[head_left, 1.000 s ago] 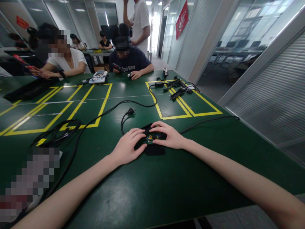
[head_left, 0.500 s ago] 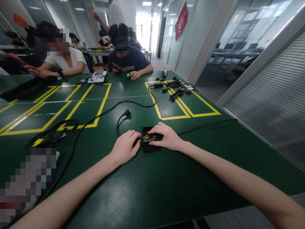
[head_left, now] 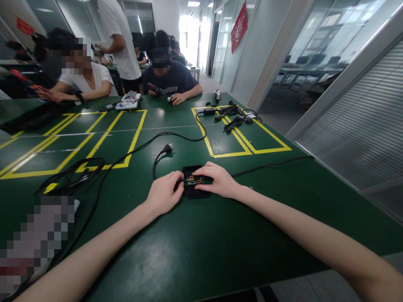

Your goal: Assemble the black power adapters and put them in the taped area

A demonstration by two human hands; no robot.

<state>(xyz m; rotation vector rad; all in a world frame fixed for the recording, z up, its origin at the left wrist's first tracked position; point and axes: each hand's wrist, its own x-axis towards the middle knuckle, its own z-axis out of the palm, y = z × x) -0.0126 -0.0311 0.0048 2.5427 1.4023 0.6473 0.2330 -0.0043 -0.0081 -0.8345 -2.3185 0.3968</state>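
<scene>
A small black box (head_left: 195,193) lies open on the green table (head_left: 201,251), with coloured wires and a circuit part showing inside. My left hand (head_left: 163,195) rests at its left side, fingers curled and pinching at the cable where it enters the box. My right hand (head_left: 218,181) lies over the box's top right, fingers pressed down on it. A black cable with a plug (head_left: 166,149) loops out from the box's left.
Yellow tape rectangles (head_left: 217,155) mark the table. A coil of black cable (head_left: 75,172) lies at the left. Black tools and adapters (head_left: 234,115) sit at the far right. Two seated people (head_left: 171,79) work at the far edge; another person stands behind.
Both hands and the box have shifted slightly left and away. My left hand's fingers have drawn off the box to its left edge. The standing person behind walked left.
</scene>
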